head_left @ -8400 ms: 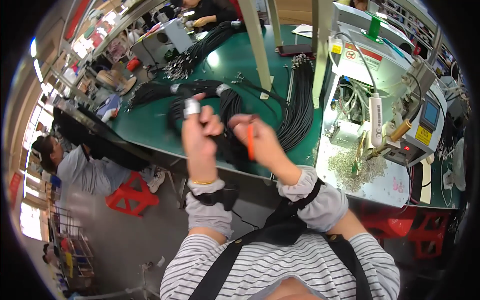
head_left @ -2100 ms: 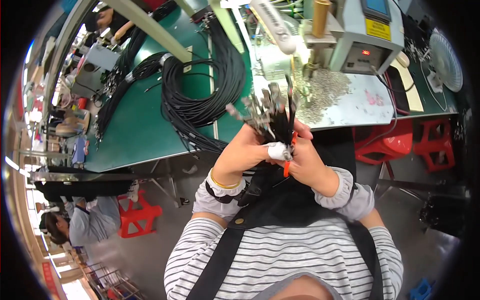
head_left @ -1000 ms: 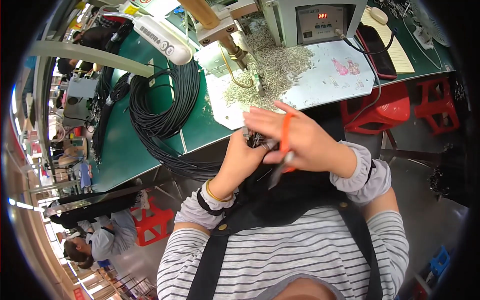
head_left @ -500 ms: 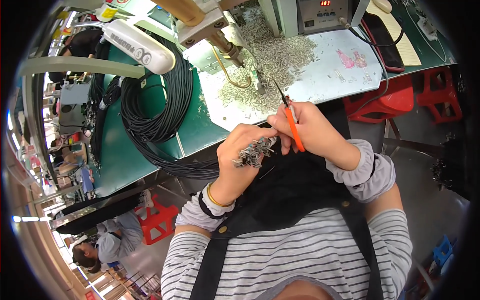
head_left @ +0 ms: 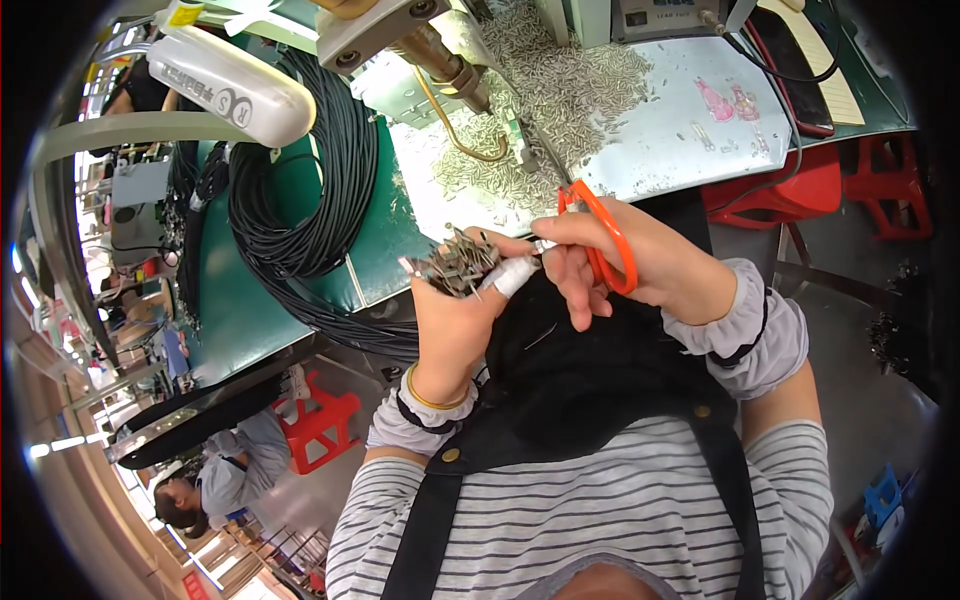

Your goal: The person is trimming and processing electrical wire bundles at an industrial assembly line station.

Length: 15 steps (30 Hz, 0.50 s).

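Observation:
My left hand [head_left: 447, 335], white wrapping round its thumb, is closed on a bundle of small metal-tipped pieces [head_left: 458, 265]. The pieces stick out in several directions at the top of the fist. My right hand [head_left: 650, 250] carries orange-handled scissors [head_left: 622, 240], blades pointing away over the bench edge. Right thumb and forefinger meet the left fingertips at a small pale piece [head_left: 543, 246], too small to name. Ahead of both hands, a heap of short silver metal pins [head_left: 590, 85] covers part of a light board [head_left: 690, 170].
A bench press [head_left: 440, 65] stands over the pins, its head close to the scissor tips. Coiled black cable [head_left: 300, 230] lies on the green table [head_left: 230, 340] at left. A control box [head_left: 665, 18], a dark phone [head_left: 790, 70] and red stools [head_left: 775, 190] are at right.
My left hand has turned, bringing the metal-tipped bundle up and left and showing the wrapped thumb. The scissors have rotated, so their handle loops face up, and some right fingers have spread.

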{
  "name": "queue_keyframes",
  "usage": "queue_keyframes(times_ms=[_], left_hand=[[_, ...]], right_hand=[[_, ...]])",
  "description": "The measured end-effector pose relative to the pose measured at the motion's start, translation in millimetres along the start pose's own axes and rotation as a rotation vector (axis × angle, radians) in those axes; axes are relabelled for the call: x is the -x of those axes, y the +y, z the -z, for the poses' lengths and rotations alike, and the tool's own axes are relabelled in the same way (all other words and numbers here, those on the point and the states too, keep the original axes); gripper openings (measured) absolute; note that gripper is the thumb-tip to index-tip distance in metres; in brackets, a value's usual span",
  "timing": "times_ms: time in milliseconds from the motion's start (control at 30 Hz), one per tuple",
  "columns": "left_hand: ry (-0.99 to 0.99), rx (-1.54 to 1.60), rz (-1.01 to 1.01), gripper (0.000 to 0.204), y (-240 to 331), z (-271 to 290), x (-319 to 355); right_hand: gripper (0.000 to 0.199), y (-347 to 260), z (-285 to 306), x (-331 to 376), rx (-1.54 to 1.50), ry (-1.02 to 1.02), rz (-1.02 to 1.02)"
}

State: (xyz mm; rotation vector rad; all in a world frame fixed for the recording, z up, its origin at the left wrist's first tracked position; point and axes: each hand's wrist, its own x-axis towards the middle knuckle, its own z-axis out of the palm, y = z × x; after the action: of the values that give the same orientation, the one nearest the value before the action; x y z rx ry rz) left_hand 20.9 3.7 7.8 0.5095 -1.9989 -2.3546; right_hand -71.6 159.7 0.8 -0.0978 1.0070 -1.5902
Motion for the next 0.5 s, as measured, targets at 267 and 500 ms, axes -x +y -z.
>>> queue_keyframes(times_ms=[267,500], left_hand=[[0.011,0.227,0.083,0.012,-5,0,-3],[-0.07,0.425,0.355,0.015,1,8,-4]], right_hand=[[0.014,26,3,-22,0.623,0.155,0.739],[0.019,7,9,-7,1.498,0.416,1.285]])
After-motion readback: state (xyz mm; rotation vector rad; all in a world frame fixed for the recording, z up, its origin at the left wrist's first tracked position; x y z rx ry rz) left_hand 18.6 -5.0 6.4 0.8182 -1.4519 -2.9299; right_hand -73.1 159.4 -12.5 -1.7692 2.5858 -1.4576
